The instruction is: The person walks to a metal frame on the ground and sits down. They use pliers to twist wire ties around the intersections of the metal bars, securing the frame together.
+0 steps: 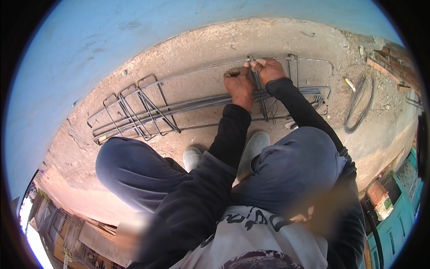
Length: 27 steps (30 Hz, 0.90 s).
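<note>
A long cage of steel reinforcing bars (197,104) lies on the ground before my knees, with bent rectangular stirrups (154,110) set across it on the left. My left hand (239,88) is closed in a pinch just left of where a middle stirrup (262,96) meets the far bar (197,69). On the other side of that joint, my right hand (270,71) is closed too, its thumb and fingers at the stirrup's top corner. Whatever thin piece is between the fingers is too small to make out.
A loop of thin dark wire (371,94) lies on the ground to the right. Wooden boards (383,69) are piled beyond it. A blue wall (112,40) curves along the far side. My shoes (192,158) stand close to the cage's near bar.
</note>
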Available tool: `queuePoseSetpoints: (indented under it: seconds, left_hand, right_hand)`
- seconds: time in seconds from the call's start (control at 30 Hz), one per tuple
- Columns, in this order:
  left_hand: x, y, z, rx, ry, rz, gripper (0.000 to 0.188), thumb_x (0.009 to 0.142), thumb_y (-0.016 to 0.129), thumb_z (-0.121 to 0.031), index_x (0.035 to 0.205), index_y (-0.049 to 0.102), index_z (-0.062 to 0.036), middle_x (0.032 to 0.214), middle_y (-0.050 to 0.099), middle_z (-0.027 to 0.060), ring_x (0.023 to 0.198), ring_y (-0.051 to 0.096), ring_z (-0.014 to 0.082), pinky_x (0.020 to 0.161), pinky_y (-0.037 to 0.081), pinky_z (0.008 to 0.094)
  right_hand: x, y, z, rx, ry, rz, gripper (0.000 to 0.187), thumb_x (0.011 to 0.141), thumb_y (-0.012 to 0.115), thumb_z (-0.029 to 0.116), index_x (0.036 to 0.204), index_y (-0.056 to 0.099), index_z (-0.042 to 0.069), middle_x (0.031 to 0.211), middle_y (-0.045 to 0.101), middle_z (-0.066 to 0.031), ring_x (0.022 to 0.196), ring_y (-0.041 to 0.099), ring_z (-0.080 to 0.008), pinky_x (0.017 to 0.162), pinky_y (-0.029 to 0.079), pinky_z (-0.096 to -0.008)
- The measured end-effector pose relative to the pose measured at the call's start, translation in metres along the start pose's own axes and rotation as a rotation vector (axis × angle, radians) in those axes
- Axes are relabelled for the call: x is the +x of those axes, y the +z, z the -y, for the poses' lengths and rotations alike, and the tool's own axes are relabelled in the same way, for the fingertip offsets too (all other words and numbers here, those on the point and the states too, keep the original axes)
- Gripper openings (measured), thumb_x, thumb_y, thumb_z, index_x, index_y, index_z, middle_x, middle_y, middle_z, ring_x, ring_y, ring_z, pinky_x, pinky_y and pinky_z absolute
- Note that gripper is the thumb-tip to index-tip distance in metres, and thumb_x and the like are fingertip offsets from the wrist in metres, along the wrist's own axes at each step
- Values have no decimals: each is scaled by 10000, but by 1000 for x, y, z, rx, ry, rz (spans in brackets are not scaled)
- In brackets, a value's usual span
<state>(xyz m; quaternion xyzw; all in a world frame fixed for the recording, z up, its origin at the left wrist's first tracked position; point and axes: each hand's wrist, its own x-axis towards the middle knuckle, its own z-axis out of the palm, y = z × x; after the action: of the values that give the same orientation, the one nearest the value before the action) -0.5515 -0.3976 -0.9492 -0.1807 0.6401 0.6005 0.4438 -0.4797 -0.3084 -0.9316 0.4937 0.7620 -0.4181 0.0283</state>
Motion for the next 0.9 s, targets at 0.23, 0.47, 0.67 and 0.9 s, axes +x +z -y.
queuePoseSetpoints:
  seconds: [0.23, 0.47, 0.67, 0.9]
  left_hand:
    - [9, 0, -2, -117, -122, 98, 173, 936, 727, -127, 1003, 673, 23, 803, 660, 79, 708, 612, 168, 594, 478, 288]
    - [48, -29, 28, 760, 636, 305, 112, 941, 607, -46, 1031, 671, -31, 962, 669, 59, 875, 647, 161, 712, 510, 297]
    - [29, -16, -8, -450, -352, 371, 161, 969, 564, -55, 1104, 646, -24, 995, 668, 55, 840, 654, 161, 769, 510, 324]
    - [-5, -14, -52, 845, 348, 220, 275, 916, 642, -233, 1107, 712, -47, 1042, 704, 105, 925, 630, 244, 829, 485, 389]
  right_hand:
    - [1, -1, 1, -92, -25, 13, 380, 971, 623, 382, 1090, 738, 40, 978, 714, -230, 945, 678, -402, 830, 516, -447]
    - [3, 4, -1, -100, -79, -2, 346, 966, 633, 355, 1062, 736, 39, 934, 702, -235, 896, 676, -396, 794, 516, -442]
    - [-2, 1, 3, 28, 14, 23, 332, 965, 637, 331, 1061, 733, 28, 942, 709, -227, 881, 684, -378, 789, 516, -429]
    - [-1, 3, -9, -54, -57, -47, 317, 954, 650, 317, 1068, 730, 33, 969, 708, -231, 937, 679, -400, 812, 512, -428]
